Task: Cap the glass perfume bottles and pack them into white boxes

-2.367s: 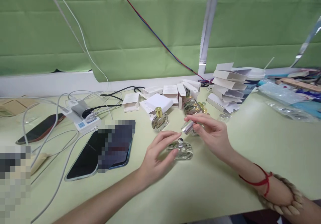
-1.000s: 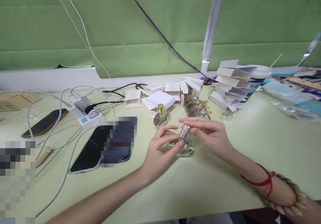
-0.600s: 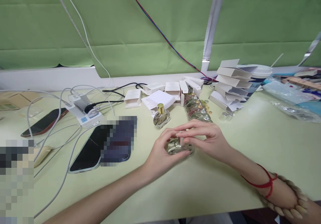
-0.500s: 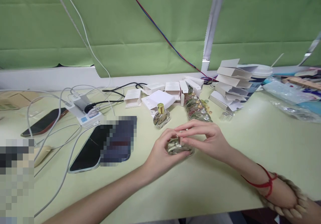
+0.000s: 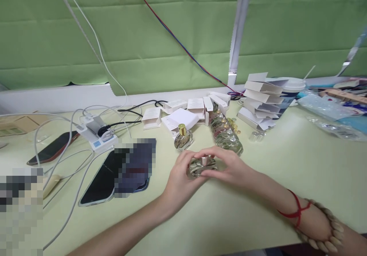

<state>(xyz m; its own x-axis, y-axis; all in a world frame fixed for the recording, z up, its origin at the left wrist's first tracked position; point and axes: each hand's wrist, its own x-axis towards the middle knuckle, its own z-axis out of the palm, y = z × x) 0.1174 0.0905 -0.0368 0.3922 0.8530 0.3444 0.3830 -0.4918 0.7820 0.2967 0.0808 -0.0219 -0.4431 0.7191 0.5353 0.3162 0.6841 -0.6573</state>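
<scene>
Silver cap [image 5: 204, 160] already sitting on top, the glass bottle [image 5: 197, 169] is resting between our left hand [image 5: 175, 183] and right hand [image 5: 235, 169], both pinching its sides. Beyond, a gold-topped bottle [image 5: 183, 142] is standing on the table [image 5: 258, 210] near white boxes [image 5: 181, 119].

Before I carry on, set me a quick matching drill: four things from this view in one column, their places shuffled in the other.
Things
1. Gold-capped bottle
2. Silver-capped bottle
3. Stack of white boxes
4. Red string

Places
A. Around the right forearm
B. Next to the lidded cup
C. Between the left hand and right hand
D. Left of the row of bottles

Right pairs: 1-D, 2-C, 3-B, 4-A
</scene>
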